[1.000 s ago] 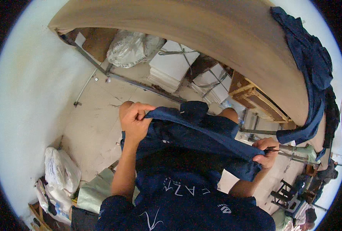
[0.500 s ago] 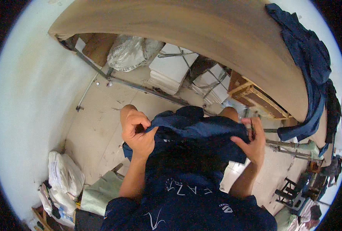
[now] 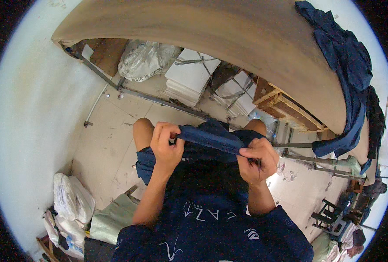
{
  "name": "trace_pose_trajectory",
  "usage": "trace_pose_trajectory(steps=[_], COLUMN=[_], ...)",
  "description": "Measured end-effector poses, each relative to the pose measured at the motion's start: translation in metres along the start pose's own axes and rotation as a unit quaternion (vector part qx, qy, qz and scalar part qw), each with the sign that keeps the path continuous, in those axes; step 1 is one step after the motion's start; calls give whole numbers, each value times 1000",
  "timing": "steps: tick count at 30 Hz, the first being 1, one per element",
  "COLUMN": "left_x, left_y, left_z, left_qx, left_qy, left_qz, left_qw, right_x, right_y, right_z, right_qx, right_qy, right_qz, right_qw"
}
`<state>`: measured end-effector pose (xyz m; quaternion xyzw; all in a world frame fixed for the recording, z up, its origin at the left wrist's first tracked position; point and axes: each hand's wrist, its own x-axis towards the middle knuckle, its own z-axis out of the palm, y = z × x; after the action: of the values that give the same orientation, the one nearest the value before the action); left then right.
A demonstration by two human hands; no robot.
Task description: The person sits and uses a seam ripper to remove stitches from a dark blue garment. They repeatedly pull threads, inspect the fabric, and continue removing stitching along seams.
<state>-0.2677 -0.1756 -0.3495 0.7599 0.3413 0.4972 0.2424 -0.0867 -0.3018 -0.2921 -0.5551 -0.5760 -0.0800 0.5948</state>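
Note:
Stretched between my two hands above my lap is an edge of a navy cloth garment (image 3: 209,139), pulled into a narrow band. My left hand (image 3: 164,146) pinches its left end between thumb and fingers. At the other end, my right hand (image 3: 259,160) is closed on the cloth, thumb on top. Something small and dark shows within the curled right fingers; its kind cannot be made out. The rest of the garment hangs over my lap and blends with my dark shirt.
Ahead stands a brown cloth-covered table (image 3: 194,26), with dark garments (image 3: 346,61) draped over its right end. Below it are a plastic bag (image 3: 143,61), tied white stacks (image 3: 189,76) and a wooden frame (image 3: 290,109). White sacks (image 3: 71,196) lie left; a dark stool (image 3: 327,216) stands right.
My right hand has moved left and closed on the garment's edge; before, its fingers were more spread, with a dark slim thing between them. The edge is now drawn straighter. My left hand keeps its pinch.

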Motion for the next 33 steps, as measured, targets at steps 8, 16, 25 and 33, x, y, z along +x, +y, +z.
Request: trace_pose_trajectory(steps=[8, 16, 25, 33], left_x=[-4, -3, -14, -34], left_y=[-6, -22, -86, -27], left_z=[8, -1, -21, 29], left_qx=[-114, -29, 65, -142], left_qy=[17, -144, 14, -305], left_qz=[-13, 74, -93, -116], left_qw=[993, 986, 994, 934], right_x=[-26, -16, 1, 0], right_y=[16, 21, 2, 3], right_z=[-30, -57, -88, -73], right_qx=[25, 18, 66, 158], right_qy=[126, 179, 302, 264], right_qz=[115, 90, 133, 139], right_qw=[985, 980, 942, 941])
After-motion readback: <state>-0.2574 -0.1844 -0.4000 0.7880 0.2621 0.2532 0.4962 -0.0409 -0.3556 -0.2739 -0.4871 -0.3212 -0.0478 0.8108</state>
